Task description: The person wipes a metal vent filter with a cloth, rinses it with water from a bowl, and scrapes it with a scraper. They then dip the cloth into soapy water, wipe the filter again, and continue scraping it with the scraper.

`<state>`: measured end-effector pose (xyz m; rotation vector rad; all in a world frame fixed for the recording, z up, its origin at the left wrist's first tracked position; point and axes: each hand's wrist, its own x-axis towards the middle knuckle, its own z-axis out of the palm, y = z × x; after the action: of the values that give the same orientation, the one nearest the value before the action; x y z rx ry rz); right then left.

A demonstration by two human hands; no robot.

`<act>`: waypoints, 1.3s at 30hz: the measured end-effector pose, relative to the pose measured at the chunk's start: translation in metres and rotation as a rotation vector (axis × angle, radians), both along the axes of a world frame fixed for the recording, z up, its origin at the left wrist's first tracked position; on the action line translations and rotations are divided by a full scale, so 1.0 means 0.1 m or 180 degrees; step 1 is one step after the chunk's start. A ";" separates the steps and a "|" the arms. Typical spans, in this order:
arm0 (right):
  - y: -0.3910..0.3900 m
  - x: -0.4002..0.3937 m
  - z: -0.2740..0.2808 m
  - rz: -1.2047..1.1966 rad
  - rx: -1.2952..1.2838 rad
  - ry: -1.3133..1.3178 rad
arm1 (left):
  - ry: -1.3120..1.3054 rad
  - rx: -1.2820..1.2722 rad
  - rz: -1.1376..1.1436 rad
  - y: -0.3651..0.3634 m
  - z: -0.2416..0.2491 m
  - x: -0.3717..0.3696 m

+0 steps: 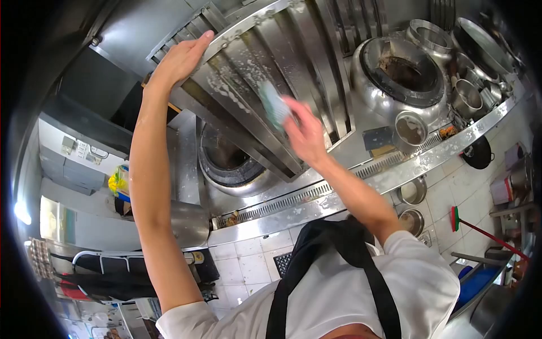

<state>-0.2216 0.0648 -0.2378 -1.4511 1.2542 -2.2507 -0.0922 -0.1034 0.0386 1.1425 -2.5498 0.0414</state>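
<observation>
A large ribbed metal hood filter point(271, 62) stands tilted over the stove, with soapy foam streaked along its ribs. My left hand point(178, 62) grips its upper left edge, thumb along the near side and the other fingers mostly hidden behind. Closed around a pale green and white scrubbing pad point(274, 106), my right hand point(307, 133) holds it against the foamy middle of the filter. Motion blurs the pad and the fingertips. Behind the filter's lower left side, a wok burner point(228, 169) is partly covered.
A second wok burner point(403, 73) sits at right, near a metal pot of cloudy liquid point(411, 129). A slotted drain channel point(293, 196) follows the steel counter's front edge point(259, 227). Pots point(412, 191) and a red-handled broom point(480, 227) are on the tiled floor.
</observation>
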 end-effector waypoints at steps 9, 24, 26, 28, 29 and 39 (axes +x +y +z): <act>-0.88 0.08 1.16 -0.2554 -0.0796 0.3354 | -0.0095 -0.0937 0.0263 0.09 -0.18 0.27; -0.81 0.03 0.58 -0.2580 0.0157 0.3516 | -0.0550 -0.1163 0.0340 0.00 -0.28 0.27; -0.90 0.06 0.90 -0.2498 0.0133 0.3337 | -0.0664 -0.1087 0.0489 0.08 -0.25 0.24; -0.85 0.04 0.60 -0.2483 0.0061 0.3246 | -0.0688 -0.1174 0.0470 0.13 -0.29 0.21; -0.81 0.03 0.12 -0.2368 0.0193 0.3210 | -0.0657 -0.1321 0.0473 0.12 -0.29 0.19; 0.10 -0.07 -2.69 -0.0643 0.2023 0.2886 | -0.0557 -0.1689 0.0390 0.25 -0.34 0.08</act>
<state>-0.2287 0.0745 -0.5064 -2.1474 2.1507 -1.0007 -0.0841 -0.0788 0.0042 1.1062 -2.3827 0.8261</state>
